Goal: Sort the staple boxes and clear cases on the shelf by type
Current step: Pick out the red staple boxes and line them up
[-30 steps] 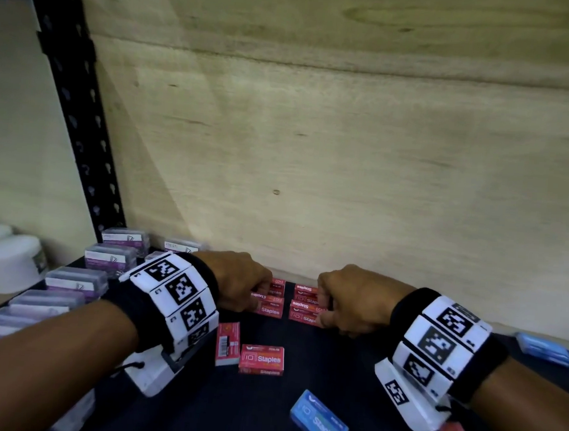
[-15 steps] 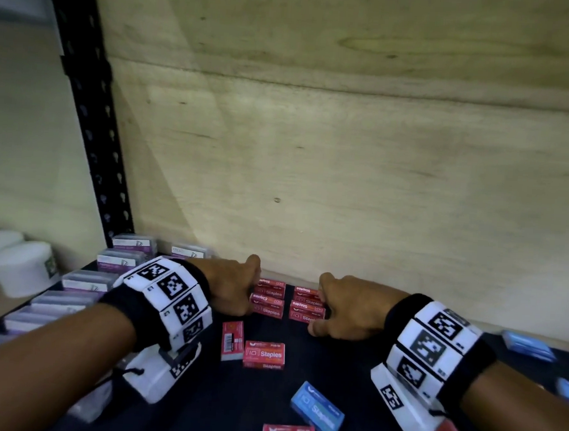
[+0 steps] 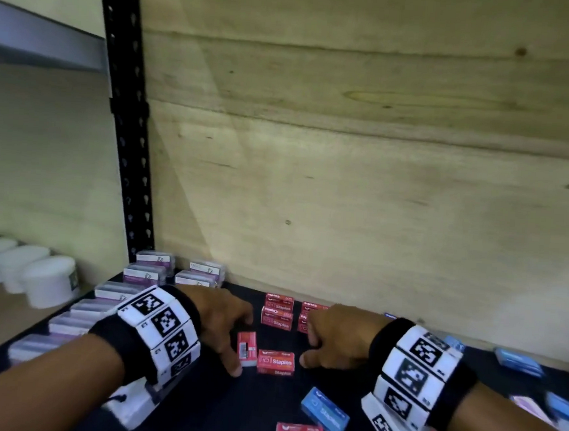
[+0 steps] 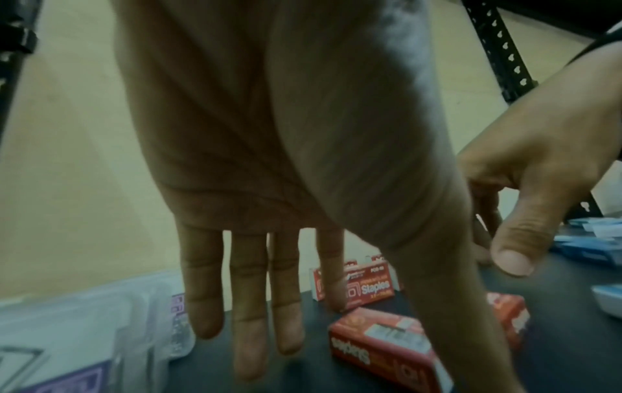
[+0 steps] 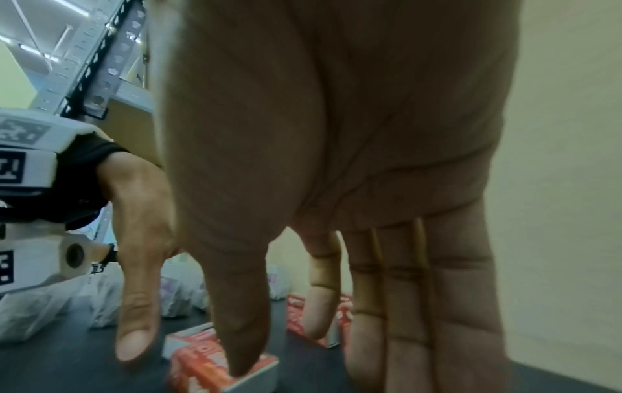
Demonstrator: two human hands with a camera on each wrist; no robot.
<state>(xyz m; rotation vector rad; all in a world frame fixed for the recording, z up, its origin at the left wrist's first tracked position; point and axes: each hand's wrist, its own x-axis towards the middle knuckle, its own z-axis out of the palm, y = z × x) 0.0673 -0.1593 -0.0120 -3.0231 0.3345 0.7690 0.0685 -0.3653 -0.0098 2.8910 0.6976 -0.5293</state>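
Clear cases (image 3: 104, 307) lower left; left hand (image 3: 223, 321) and right hand (image 3: 338, 342), fingers spread, flank two red boxes (image 3: 276, 361) at lower centre.

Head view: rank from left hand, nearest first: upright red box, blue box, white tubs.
1. Upright red box: right beside the left hand, by its fingers.
2. Blue box: front, right of the hand.
3. White tubs: far left, off the shelf.
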